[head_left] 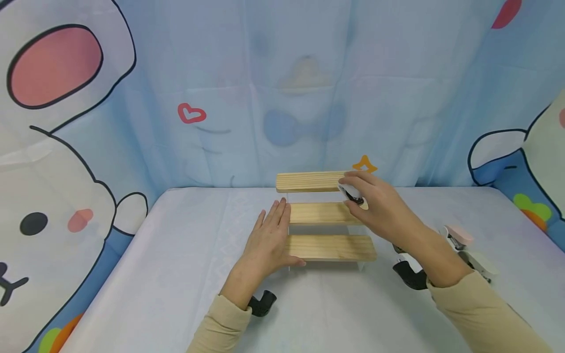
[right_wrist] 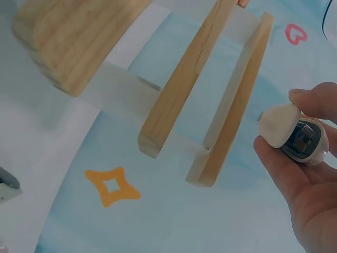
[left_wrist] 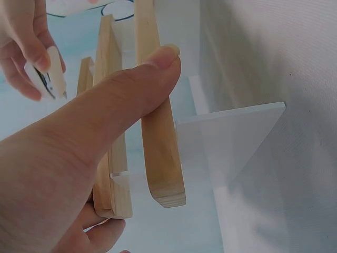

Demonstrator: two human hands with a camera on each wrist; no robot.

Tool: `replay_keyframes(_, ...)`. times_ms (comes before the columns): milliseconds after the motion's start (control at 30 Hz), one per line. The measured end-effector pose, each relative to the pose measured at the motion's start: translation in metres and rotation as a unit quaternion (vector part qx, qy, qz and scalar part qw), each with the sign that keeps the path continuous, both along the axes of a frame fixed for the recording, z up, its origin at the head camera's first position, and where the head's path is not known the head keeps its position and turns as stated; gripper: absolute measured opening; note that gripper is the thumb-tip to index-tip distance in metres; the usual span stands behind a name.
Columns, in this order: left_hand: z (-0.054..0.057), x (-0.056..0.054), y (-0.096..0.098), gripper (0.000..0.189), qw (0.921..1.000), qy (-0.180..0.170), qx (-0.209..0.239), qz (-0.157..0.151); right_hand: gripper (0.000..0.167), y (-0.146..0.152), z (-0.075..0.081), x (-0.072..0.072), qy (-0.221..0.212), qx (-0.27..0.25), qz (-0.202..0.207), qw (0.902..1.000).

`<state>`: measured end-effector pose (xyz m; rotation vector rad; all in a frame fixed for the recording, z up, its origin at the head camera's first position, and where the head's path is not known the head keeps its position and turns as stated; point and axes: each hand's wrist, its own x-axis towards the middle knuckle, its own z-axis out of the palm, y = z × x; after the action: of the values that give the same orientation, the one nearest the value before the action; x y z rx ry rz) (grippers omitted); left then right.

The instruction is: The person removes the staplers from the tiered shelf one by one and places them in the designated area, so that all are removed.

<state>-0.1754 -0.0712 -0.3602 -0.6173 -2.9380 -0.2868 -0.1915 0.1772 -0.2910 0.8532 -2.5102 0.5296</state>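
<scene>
A three-tier shelf stand has pale wooden boards [head_left: 331, 247] on clear side panels [left_wrist: 231, 137]. My left hand [head_left: 267, 240] holds its left end, with the thumb [left_wrist: 131, 89] across the lowest board and the other fingers along the side. Above the right part of the stand, my right hand [head_left: 375, 201] pinches a small white stapler [head_left: 350, 192] between thumb and fingers. Close up in the right wrist view, the stapler [right_wrist: 279, 126] shows a rounded white cover and dark metal inside, beside the top board [right_wrist: 231, 121].
Right of the stand, a pink stapler [head_left: 459, 235] and a pale green one [head_left: 481, 264] lie on the white tabletop [head_left: 212, 264], partly behind the right forearm. Black wrist-worn pieces [head_left: 410, 275] show by both wrists. A blue cartoon curtain [head_left: 198, 59] hangs behind.
</scene>
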Motion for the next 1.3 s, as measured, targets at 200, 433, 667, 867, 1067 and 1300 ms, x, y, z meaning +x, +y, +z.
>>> replay_keyframes(200,0.000,0.000,0.000,0.132,1.0000,0.003,0.002,-0.001,0.043,0.009,-0.004,0.008,0.012,-0.004,-0.007,0.9999)
replay_keyframes(433,0.001,0.000,0.000,0.131,1.0000,0.002,0.000,0.001,0.046,0.019,-0.013,0.015,0.049,-0.018,0.000,0.9986)
replay_keyframes(667,0.000,0.000,0.000,0.132,1.0000,0.008,-0.002,0.000,0.047,0.028,-0.018,0.024,0.059,-0.014,-0.018,0.9980)
replay_keyframes(867,-0.001,-0.001,0.000,0.132,1.0000,0.007,-0.003,-0.002,0.051,0.039,-0.024,0.031,0.066,-0.010,-0.029,0.9973)
replay_keyframes(1067,0.000,-0.001,0.000,0.132,1.0000,0.005,-0.001,-0.002,0.053,0.048,-0.030,0.037,0.064,-0.010,-0.041,0.9970)
replay_keyframes(1300,0.000,0.000,0.000,0.132,1.0000,0.005,-0.003,-0.003,0.056,0.059,-0.036,0.048,0.062,0.001,-0.059,0.9963)
